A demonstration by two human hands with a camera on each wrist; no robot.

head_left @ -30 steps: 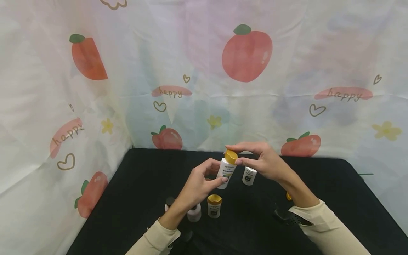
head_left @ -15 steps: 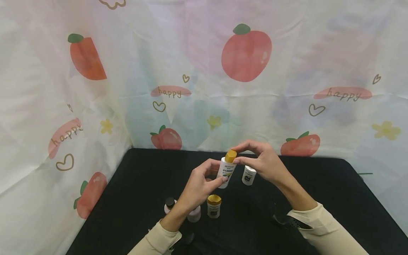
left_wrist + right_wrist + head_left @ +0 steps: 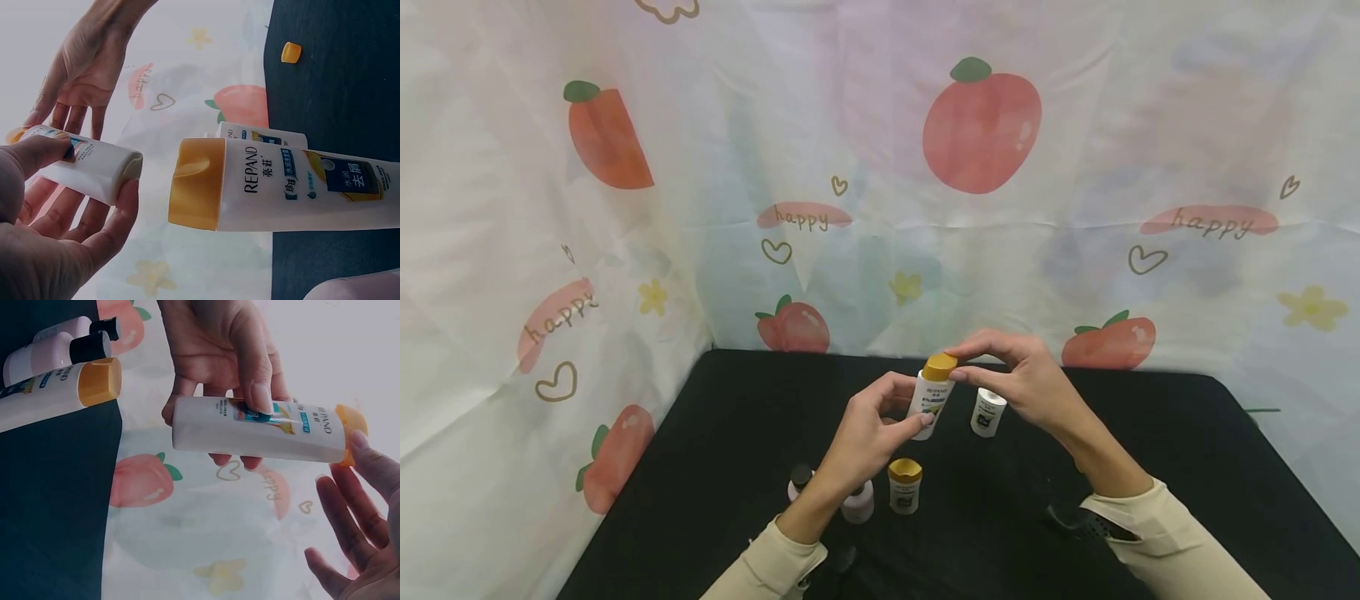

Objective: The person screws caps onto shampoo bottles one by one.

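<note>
My left hand [image 3: 868,429] grips a white shampoo bottle [image 3: 929,404], raised over the black table and leaning a little right at the top. The bottle's label shows in the right wrist view. Thumb and index finger of my right hand [image 3: 1026,379] pinch the yellow cap [image 3: 939,367] at the bottle's top; the other fingers spread loosely below it in the right wrist view. A similar white bottle without a cap [image 3: 988,413] stands just right of the held one. Nearer me stands another white bottle [image 3: 904,493] topped with a yellow cap [image 3: 197,184].
Two pinkish bottles with black caps, one at the left [image 3: 801,479] and one beside it [image 3: 858,505], are partly hidden by the left forearm. A loose yellow cap [image 3: 291,52] lies on the black table [image 3: 760,400]. Patterned cloth [image 3: 880,167] hangs behind and left.
My right fingers have shifted round the yellow cap, which has turned and now sits straighter on the bottle. The left hand keeps its hold; the bottle has moved slightly.
</note>
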